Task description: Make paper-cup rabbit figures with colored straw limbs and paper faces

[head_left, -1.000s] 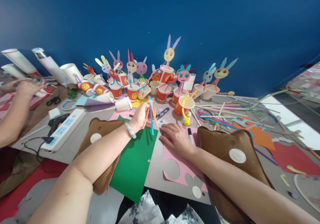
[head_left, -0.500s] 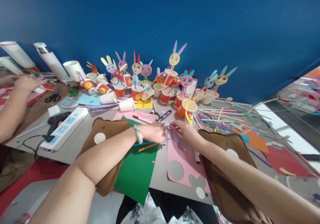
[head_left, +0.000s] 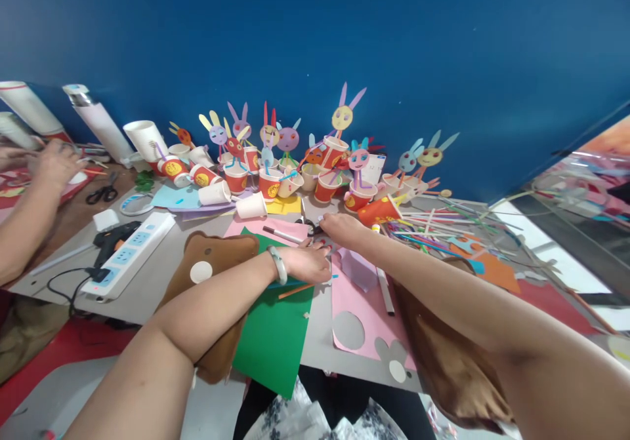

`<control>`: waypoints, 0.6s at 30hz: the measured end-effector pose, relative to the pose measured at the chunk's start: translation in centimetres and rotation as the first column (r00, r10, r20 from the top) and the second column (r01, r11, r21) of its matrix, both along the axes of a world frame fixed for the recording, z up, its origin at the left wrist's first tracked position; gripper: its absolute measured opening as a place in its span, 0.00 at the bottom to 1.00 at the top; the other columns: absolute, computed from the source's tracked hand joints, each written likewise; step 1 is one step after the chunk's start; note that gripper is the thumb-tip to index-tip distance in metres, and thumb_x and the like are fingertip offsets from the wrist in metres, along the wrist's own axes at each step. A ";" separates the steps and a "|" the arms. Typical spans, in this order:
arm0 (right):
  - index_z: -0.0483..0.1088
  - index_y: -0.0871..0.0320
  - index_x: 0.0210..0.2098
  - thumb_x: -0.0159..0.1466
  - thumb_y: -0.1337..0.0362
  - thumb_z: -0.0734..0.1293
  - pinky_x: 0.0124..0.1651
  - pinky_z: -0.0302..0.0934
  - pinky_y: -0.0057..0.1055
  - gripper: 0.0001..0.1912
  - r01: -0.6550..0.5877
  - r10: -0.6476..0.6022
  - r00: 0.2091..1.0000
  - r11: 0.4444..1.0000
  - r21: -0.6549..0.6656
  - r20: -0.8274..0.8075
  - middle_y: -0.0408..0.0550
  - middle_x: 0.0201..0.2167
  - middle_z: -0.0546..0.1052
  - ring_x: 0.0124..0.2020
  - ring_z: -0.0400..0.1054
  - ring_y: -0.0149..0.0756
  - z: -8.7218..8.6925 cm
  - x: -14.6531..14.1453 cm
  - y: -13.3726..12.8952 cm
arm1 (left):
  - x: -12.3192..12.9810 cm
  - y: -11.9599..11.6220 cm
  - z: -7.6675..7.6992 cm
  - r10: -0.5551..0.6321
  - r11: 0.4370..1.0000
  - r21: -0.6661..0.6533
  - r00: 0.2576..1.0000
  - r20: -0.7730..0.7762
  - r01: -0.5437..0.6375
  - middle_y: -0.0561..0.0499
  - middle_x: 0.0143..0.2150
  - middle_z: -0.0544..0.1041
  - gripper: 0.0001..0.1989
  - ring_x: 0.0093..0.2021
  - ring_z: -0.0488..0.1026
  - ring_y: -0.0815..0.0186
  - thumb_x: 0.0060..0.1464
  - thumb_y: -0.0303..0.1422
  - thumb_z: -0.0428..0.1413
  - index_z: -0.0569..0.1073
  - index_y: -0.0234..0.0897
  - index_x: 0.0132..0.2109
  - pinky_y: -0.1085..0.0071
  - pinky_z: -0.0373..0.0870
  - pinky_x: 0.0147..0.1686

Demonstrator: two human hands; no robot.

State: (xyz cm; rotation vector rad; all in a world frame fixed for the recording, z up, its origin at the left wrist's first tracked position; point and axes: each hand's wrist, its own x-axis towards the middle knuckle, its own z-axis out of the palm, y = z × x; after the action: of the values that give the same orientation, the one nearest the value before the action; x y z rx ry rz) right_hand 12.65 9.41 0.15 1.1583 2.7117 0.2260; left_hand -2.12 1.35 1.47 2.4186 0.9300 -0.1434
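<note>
My left hand point(head_left: 312, 261) lies low over the top of the green sheet point(head_left: 273, 348), fingers spread and palm down; anything under it is hidden. My right hand point(head_left: 339, 229) reaches past it to the black scissors point(head_left: 306, 222), its fingers bent and closed near their handles; what they hold, if anything, is too small to make out. A pink sheet point(head_left: 352, 302) with cut-out holes lies below my right hand, bearing a lilac paper piece point(head_left: 361, 268) and a marker point(head_left: 385, 290). Another marker point(head_left: 281, 234) rests above the green sheet.
Paper rabbits in red and white cups point(head_left: 270, 184) line the blue wall. One red cup point(head_left: 378, 210) lies tipped. Brown pads point(head_left: 197, 296) sit under my arms. At left are a white power strip point(head_left: 128, 256), a glue gun point(head_left: 115, 243) and another person's hand point(head_left: 59, 161).
My right hand has moved forward and left towards the scissors, uncovering the lilac piece. My left hand's fingers have spread. The red cup at right, upright before, now lies tipped.
</note>
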 end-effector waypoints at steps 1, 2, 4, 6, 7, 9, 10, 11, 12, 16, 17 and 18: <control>0.75 0.66 0.41 0.65 0.72 0.63 0.41 0.68 0.35 0.09 0.014 -0.014 1.000 1.000 0.007 0.008 0.63 0.38 0.77 0.42 0.76 0.49 0.1 0.2 0.0 | 0.1 -0.1 0.0 -0.003 1.000 0.009 1.000 -0.024 0.003 0.31 0.69 0.59 0.15 0.69 0.54 0.43 0.59 0.31 0.47 0.77 0.31 0.41 0.45 0.51 0.63; 0.74 0.66 0.42 0.65 0.71 0.63 0.41 0.68 0.35 0.10 0.033 -0.033 0.999 0.999 0.016 0.014 0.63 0.38 0.77 0.42 0.76 0.49 0.2 0.4 -0.1 | 0.1 -0.1 0.0 -0.005 1.000 0.017 0.999 -0.047 0.006 0.31 0.70 0.58 0.16 0.70 0.53 0.43 0.59 0.31 0.46 0.77 0.30 0.43 0.45 0.51 0.64; 0.74 0.65 0.44 0.65 0.71 0.64 0.42 0.68 0.34 0.10 0.070 -0.071 0.997 0.997 0.031 0.020 0.62 0.40 0.77 0.43 0.76 0.48 0.3 0.9 -0.4 | 0.2 -0.2 -0.2 0.008 0.999 0.043 0.997 -0.071 -0.005 0.30 0.70 0.56 0.18 0.70 0.52 0.44 0.60 0.32 0.45 0.77 0.29 0.45 0.45 0.50 0.64; 0.73 0.64 0.46 0.65 0.70 0.64 0.42 0.68 0.33 0.11 0.104 -0.104 0.994 0.994 0.035 0.014 0.61 0.41 0.77 0.42 0.76 0.46 0.3 1.4 -1.0 | 0.3 -0.2 -0.5 0.035 0.995 0.093 0.998 -0.052 -0.030 0.30 0.69 0.59 0.17 0.68 0.56 0.45 0.60 0.32 0.46 0.77 0.29 0.45 0.46 0.51 0.64; 0.73 0.63 0.46 0.65 0.70 0.64 0.41 0.67 0.32 0.11 0.119 -0.119 0.993 0.992 0.034 0.009 0.61 0.41 0.77 0.42 0.76 0.46 0.3 1.5 -1.3 | 0.4 -0.2 -0.7 0.044 0.992 0.123 0.999 -0.030 -0.040 0.30 0.67 0.62 0.16 0.66 0.59 0.46 0.60 0.33 0.47 0.77 0.30 0.44 0.46 0.51 0.63; 0.73 0.63 0.44 0.65 0.70 0.65 0.40 0.67 0.32 0.10 0.141 -0.141 0.990 0.990 0.026 -0.007 0.60 0.40 0.77 0.41 0.76 0.45 0.2 1.9 -2.1 | 0.4 -0.1 -0.9 0.037 0.982 0.184 0.999 0.032 -0.043 0.31 0.61 0.69 0.14 0.61 0.65 0.47 0.59 0.32 0.48 0.77 0.31 0.41 0.50 0.55 0.62; 0.74 0.62 0.43 0.65 0.69 0.65 0.40 0.67 0.31 0.09 0.147 -0.146 0.989 0.989 0.020 -0.017 0.59 0.40 0.77 0.41 0.76 0.44 0.2 2.1 -2.5 | 0.4 0.0 -1.0 0.028 0.978 0.207 0.998 0.062 -0.040 0.32 0.57 0.73 0.13 0.58 0.67 0.49 0.59 0.32 0.48 0.77 0.32 0.39 0.52 0.58 0.60; 0.74 0.61 0.43 0.65 0.69 0.65 0.40 0.66 0.30 0.08 0.149 -0.148 0.989 0.989 0.013 -0.029 0.58 0.40 0.77 0.41 0.76 0.43 0.1 2.3 -2.9 | 0.4 0.1 -1.0 0.023 0.973 0.225 0.996 0.090 -0.043 0.33 0.52 0.75 0.13 0.55 0.70 0.50 0.59 0.31 0.48 0.77 0.32 0.38 0.55 0.61 0.58; 0.74 0.60 0.42 0.65 0.68 0.65 0.39 0.66 0.30 0.08 0.149 -0.148 0.988 0.989 0.008 -0.044 0.57 0.40 0.77 0.41 0.76 0.42 0.2 2.5 -3.4 | 0.4 0.2 -1.0 0.028 0.969 0.239 0.993 0.115 -0.055 0.35 0.48 0.77 0.13 0.51 0.72 0.52 0.59 0.30 0.47 0.76 0.33 0.36 0.58 0.64 0.56; 0.73 0.59 0.45 0.66 0.67 0.62 0.37 0.64 0.29 0.10 0.174 -0.170 0.978 0.984 0.025 -0.124 0.54 0.44 0.77 0.41 0.75 0.40 0.6 4.8 -4.8 | 0.3 0.5 -0.5 0.129 0.953 0.245 0.969 0.209 -0.180 0.39 0.38 0.78 0.13 0.43 0.74 0.56 0.59 0.29 0.44 0.71 0.35 0.31 0.63 0.67 0.49; 0.72 0.59 0.45 0.67 0.66 0.62 0.37 0.63 0.29 0.10 0.207 -0.195 0.965 0.977 0.051 -0.174 0.54 0.45 0.77 0.41 0.74 0.40 0.8 5.7 -5.0 | 0.3 0.6 -0.4 0.159 0.950 0.225 0.957 0.243 -0.215 0.40 0.37 0.78 0.13 0.42 0.74 0.57 0.59 0.29 0.44 0.70 0.36 0.29 0.63 0.67 0.48; 0.72 0.58 0.44 0.67 0.64 0.61 0.36 0.62 0.30 0.10 0.275 -0.240 0.930 0.957 0.091 -0.278 0.53 0.45 0.77 0.39 0.74 0.39 1.0 6.8 -4.9 | 0.3 0.6 -0.4 0.187 0.949 0.196 0.942 0.279 -0.246 0.41 0.36 0.78 0.13 0.41 0.74 0.58 0.59 0.29 0.44 0.68 0.37 0.28 0.64 0.67 0.47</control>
State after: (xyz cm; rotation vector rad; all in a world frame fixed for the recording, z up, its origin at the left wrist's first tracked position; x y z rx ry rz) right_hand 19.42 4.47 1.12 1.6785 2.7564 0.2248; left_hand -1.84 1.97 1.08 2.4386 1.1337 0.3711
